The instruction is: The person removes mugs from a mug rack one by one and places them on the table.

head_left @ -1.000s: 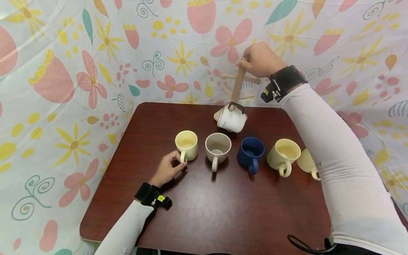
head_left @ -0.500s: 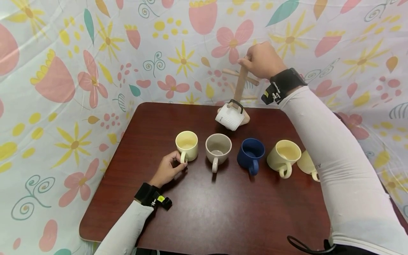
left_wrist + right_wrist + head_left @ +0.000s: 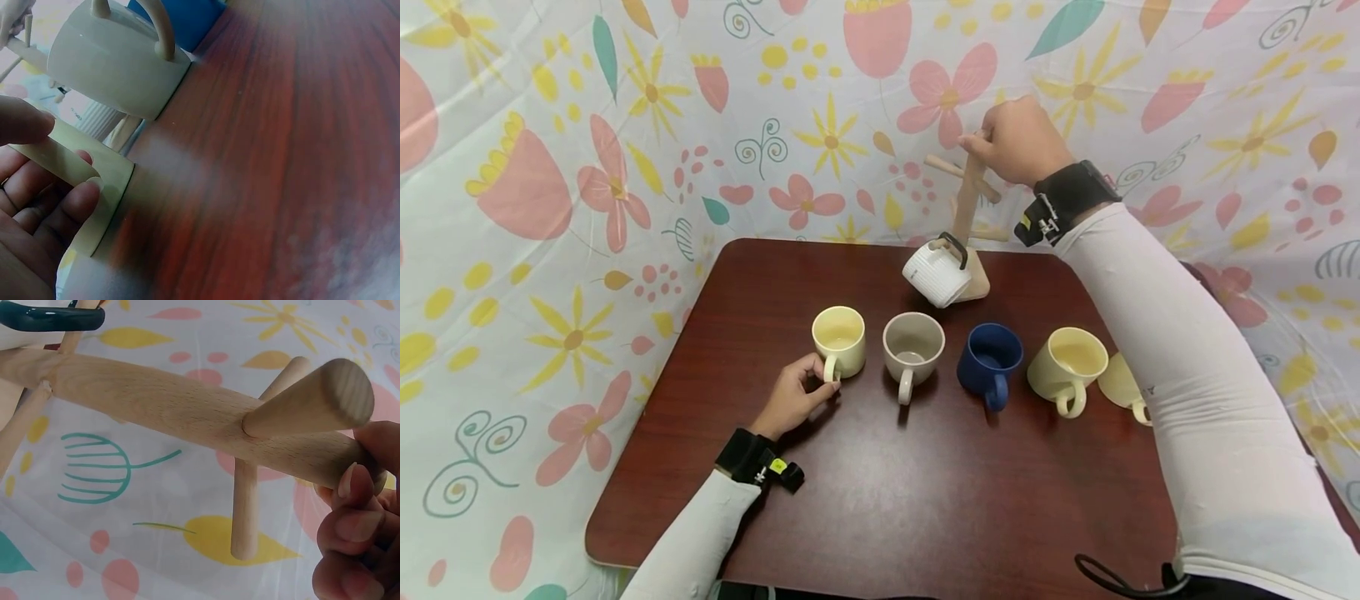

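Note:
My right hand [image 3: 1022, 143] pinches the top of a wooden mug tree [image 3: 966, 200] at the back of the table. In the right wrist view its fingertips [image 3: 356, 487] sit at the end of the post, close to a pair of pegs. A white ribbed mug [image 3: 937, 273] with a dark handle hangs tilted on a low peg of the tree. At the left, my left hand [image 3: 792, 398] pinches the handle of a pale yellow mug [image 3: 839, 342] that stands upright on the table. The left wrist view shows thumb and fingers round that handle [image 3: 59, 159].
Right of the held mug, a grey mug [image 3: 913, 346], a blue mug [image 3: 989, 360] and a yellow mug [image 3: 1067, 367] stand in a row. My right sleeve [image 3: 1210, 358] partly covers another yellow mug [image 3: 1123, 383]. A flowered cloth [image 3: 820, 117] hangs behind the table [image 3: 925, 500].
The mug tree has turned in my right hand, its pegs and base now at another angle. The white mug has swung to the left with it. My left hand has stayed on the yellow mug.

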Demonstrator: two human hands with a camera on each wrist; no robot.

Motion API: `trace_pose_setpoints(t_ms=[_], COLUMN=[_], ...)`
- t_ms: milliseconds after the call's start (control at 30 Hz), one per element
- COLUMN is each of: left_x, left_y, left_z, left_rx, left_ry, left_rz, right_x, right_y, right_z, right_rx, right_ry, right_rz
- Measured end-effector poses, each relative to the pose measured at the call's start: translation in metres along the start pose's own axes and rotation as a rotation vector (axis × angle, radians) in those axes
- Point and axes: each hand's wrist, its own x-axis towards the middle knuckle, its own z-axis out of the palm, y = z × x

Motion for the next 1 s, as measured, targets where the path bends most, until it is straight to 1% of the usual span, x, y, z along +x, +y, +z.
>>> trace_pose_setpoints(t_ms=[500,767,1000], left_x=[0.0004,0.0000,-0.0003], left_y=[0.0002,-0.0026,-0.0015], left_z=[-0.0032,-0.0032,-0.0032], left_rx=[-0.016,-0.012,-0.002], left_ry=[-0.015,-0.021,-0.014], left_rz=[-0.012,-0.018,-0.022], right_x=[-0.0007,0.0005,0.0020], right_y=[-0.0044,-0.0034,-0.0013], right_z=[0.0021,0.0050,0.0069], right_rx=[-0.041,-0.039,-0.045], right_ry=[0.025,0.079,0.121], right_rz=[0.019,0.023,0.030])
